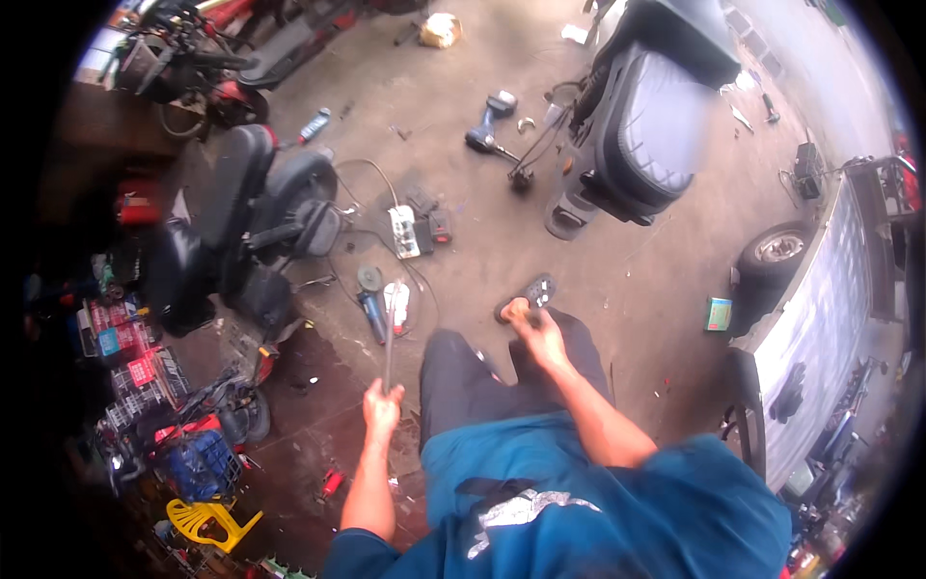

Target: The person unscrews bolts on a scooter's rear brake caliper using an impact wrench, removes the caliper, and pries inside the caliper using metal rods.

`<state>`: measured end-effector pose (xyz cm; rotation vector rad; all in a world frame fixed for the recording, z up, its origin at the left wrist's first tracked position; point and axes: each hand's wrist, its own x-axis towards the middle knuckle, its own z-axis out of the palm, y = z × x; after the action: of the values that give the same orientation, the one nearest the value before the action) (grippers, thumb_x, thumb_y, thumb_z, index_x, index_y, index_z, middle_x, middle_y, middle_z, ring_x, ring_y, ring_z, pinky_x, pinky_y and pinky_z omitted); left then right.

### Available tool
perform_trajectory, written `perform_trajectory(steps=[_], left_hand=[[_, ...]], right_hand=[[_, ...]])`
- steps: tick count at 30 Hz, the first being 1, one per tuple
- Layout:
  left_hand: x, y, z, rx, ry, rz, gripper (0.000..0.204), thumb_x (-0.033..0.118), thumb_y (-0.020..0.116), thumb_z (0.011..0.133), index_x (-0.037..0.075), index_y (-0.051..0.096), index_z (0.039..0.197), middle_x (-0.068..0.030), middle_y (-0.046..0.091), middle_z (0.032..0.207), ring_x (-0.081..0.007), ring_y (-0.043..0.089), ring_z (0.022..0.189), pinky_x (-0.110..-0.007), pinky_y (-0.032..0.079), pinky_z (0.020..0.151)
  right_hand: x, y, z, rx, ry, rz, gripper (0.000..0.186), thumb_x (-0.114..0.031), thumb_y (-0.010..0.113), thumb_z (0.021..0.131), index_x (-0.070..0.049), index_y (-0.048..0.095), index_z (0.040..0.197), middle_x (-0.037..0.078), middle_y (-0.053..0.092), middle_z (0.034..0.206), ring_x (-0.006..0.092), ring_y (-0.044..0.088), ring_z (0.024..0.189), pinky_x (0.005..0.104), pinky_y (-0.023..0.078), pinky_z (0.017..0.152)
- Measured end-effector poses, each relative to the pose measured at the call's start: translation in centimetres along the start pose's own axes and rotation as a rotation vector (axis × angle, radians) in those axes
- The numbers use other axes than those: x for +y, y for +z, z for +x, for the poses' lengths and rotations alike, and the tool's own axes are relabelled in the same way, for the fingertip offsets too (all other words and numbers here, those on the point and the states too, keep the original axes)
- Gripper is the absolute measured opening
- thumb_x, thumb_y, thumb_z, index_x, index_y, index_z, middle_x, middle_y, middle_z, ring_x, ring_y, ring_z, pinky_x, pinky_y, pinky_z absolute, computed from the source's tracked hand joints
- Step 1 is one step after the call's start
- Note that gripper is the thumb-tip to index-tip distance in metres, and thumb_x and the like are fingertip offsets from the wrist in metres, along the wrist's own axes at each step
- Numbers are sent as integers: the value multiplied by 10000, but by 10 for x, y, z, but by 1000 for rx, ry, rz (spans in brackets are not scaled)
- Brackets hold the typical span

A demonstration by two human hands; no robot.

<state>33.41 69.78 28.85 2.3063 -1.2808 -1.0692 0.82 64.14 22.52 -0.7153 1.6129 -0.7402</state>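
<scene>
My left hand (381, 407) is closed around a long thin metal rod (389, 343), which points up past an angle grinder (370, 299) and a white-and-red object on the floor. My right hand (540, 343) is curled over my right thigh, near my sandalled foot (529, 297); a small dark thing seems to be in its fingers, too unclear to name. A white power strip (403, 232) with cables lies ahead, beside dark battery packs (439, 225).
A padded scooter seat (646, 125) fills the upper right, with a cordless tool (487, 130) beside it. Black seats and parts (241, 193), boxes (125, 347) and a yellow plastic chair (207, 521) crowd the left. A wheel (779, 249) and silver panel (810, 318) stand right.
</scene>
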Motion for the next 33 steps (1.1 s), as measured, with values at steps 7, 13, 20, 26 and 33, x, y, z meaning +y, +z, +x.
perform_trajectory(steps=[7,13,20,26,33], left_hand=[[53,83,191,-107,34,-202,198,120,649,799,-11,613,943,-53,590,665,-130,516,617,-312,425,581],[98,210,341,-230,40,-348,195,90,635,830,-16,612,992,-3,591,701,-97,514,631,-269,421,570],[92,286,424,-484,56,-484,195,79,651,833,-12,617,1002,5,606,776,-56,504,671,-229,414,586],[52,334,457,-538,110,-482,137,122,678,824,53,597,911,60,466,586,-35,376,439,-218,279,391],[55,341,439,-579,223,-549,196,130,678,837,36,606,994,57,486,638,-31,390,458,-205,289,399]], right_hand=[[1,48,211,261,421,-260,835,-408,711,732,47,346,1330,260,536,1203,336,538,1121,367,425,946],[63,85,430,673,662,-103,1202,-607,775,585,41,192,1413,289,348,1383,411,385,1268,460,338,1055],[108,85,563,1173,448,-80,1035,-559,810,570,67,361,1260,226,472,1200,369,463,1146,460,379,958],[153,53,528,604,-440,597,562,-203,745,695,26,505,1150,111,593,1074,213,555,1013,343,426,907],[167,34,459,-28,-331,1041,615,-333,707,695,-7,516,1181,94,614,1022,186,603,917,307,510,751]])
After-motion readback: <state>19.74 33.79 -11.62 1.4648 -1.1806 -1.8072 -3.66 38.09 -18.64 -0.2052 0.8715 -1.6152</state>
